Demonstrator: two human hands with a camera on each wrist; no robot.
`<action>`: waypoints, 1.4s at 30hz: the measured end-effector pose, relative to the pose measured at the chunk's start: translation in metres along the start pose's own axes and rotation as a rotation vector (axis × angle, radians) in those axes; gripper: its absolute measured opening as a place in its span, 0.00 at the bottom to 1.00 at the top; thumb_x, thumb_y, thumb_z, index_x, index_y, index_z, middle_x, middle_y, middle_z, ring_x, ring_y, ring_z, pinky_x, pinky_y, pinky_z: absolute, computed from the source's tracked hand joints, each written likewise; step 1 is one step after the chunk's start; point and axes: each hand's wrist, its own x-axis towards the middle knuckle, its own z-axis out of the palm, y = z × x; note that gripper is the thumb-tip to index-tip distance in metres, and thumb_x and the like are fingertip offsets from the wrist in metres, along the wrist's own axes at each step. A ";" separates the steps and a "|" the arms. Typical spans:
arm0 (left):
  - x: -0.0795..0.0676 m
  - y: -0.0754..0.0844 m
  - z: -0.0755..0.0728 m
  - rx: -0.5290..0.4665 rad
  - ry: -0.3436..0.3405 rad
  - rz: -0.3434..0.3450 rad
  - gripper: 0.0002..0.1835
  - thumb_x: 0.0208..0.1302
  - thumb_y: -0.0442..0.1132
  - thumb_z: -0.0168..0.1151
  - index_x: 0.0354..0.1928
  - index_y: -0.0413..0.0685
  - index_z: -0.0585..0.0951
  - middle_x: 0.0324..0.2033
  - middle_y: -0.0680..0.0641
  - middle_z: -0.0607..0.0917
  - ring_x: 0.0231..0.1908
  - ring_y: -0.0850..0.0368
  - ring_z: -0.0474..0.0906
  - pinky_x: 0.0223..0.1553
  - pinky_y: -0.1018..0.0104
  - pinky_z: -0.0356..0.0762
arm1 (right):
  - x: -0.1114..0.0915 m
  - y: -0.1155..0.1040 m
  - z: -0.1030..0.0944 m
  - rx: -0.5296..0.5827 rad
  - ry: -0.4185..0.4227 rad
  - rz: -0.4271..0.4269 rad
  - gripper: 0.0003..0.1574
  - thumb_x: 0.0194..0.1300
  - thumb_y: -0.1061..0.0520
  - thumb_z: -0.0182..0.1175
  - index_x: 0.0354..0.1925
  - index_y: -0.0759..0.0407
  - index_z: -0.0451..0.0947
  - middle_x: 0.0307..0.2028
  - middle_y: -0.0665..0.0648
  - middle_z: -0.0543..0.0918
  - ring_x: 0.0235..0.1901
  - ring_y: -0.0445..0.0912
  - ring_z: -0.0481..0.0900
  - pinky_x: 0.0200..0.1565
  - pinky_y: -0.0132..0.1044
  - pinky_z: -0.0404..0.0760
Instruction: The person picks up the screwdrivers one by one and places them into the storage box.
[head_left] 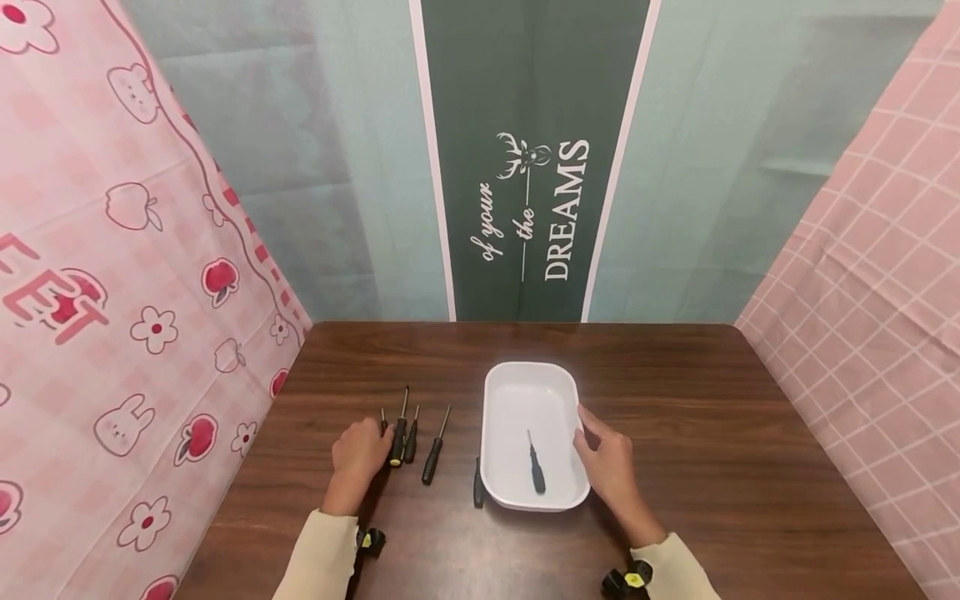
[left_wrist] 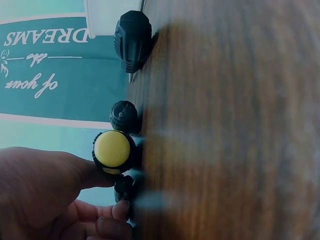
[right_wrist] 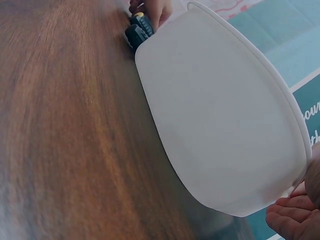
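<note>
On the left side of the wood-grain tabletop (head_left: 262, 500), the left hand (head_left: 360, 457) is pinching the leftmost screwdriver (head_left: 383, 427) between thumb and curled fingers, nearly closed; grip firmness is not showing. Its thumb is lying close by the yellow-capped screwdriver (head_left: 398, 442), so a careless lift could be dragging that tool along or rolling it into the small black screwdriver (head_left: 411, 442) just beside. A fourth screwdriver (head_left: 432, 458) is lying apart, farther right. The right hand (head_left: 606, 457) is gripping the right rim of the white tray (head_left: 528, 396), fingers bent around the edge. Inside, a single slim screwdriver (head_left: 536, 475) is resting. Against the tray's left wall, possibly partly beneath it, a dark-handled screwdriver (head_left: 478, 485) is lying; sideways pressure could be trapping or rolling it.
</note>
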 end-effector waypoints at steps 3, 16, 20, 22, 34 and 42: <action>0.000 -0.001 0.001 -0.001 -0.004 0.003 0.19 0.71 0.49 0.59 0.26 0.41 0.78 0.22 0.44 0.78 0.23 0.49 0.74 0.25 0.50 0.73 | 0.000 0.000 0.000 -0.006 0.003 0.001 0.26 0.60 0.71 0.65 0.58 0.69 0.79 0.55 0.67 0.82 0.57 0.61 0.80 0.55 0.51 0.75; -0.002 -0.004 -0.001 -0.014 0.027 0.021 0.19 0.71 0.46 0.58 0.23 0.44 0.76 0.20 0.45 0.77 0.22 0.49 0.73 0.24 0.51 0.72 | -0.001 -0.002 0.000 -0.010 -0.012 0.027 0.26 0.61 0.70 0.66 0.59 0.68 0.79 0.55 0.67 0.81 0.58 0.61 0.79 0.55 0.51 0.75; -0.002 -0.005 -0.003 -0.021 0.024 0.019 0.20 0.71 0.47 0.58 0.21 0.46 0.74 0.19 0.46 0.75 0.21 0.50 0.72 0.22 0.53 0.70 | -0.002 -0.001 0.000 -0.014 -0.005 0.023 0.26 0.61 0.70 0.66 0.59 0.68 0.79 0.55 0.66 0.82 0.57 0.60 0.80 0.55 0.50 0.76; -0.003 -0.005 -0.004 -0.026 0.026 0.022 0.21 0.71 0.47 0.57 0.20 0.47 0.73 0.18 0.47 0.74 0.20 0.51 0.72 0.22 0.55 0.69 | -0.002 0.000 0.001 -0.015 -0.001 0.020 0.26 0.61 0.70 0.66 0.59 0.68 0.79 0.55 0.67 0.82 0.57 0.60 0.80 0.55 0.50 0.76; -0.002 -0.006 -0.008 -0.039 0.055 0.044 0.23 0.71 0.46 0.54 0.15 0.50 0.70 0.14 0.49 0.71 0.18 0.52 0.69 0.19 0.58 0.65 | -0.001 0.002 0.001 -0.012 0.020 -0.007 0.26 0.60 0.71 0.66 0.58 0.69 0.79 0.54 0.67 0.82 0.57 0.60 0.80 0.55 0.49 0.75; -0.001 -0.005 -0.009 -0.044 0.083 0.042 0.21 0.71 0.47 0.55 0.17 0.50 0.72 0.15 0.49 0.72 0.18 0.51 0.69 0.19 0.57 0.65 | -0.002 0.000 0.002 -0.014 0.010 -0.002 0.26 0.60 0.71 0.66 0.58 0.69 0.79 0.54 0.67 0.82 0.57 0.60 0.80 0.55 0.49 0.75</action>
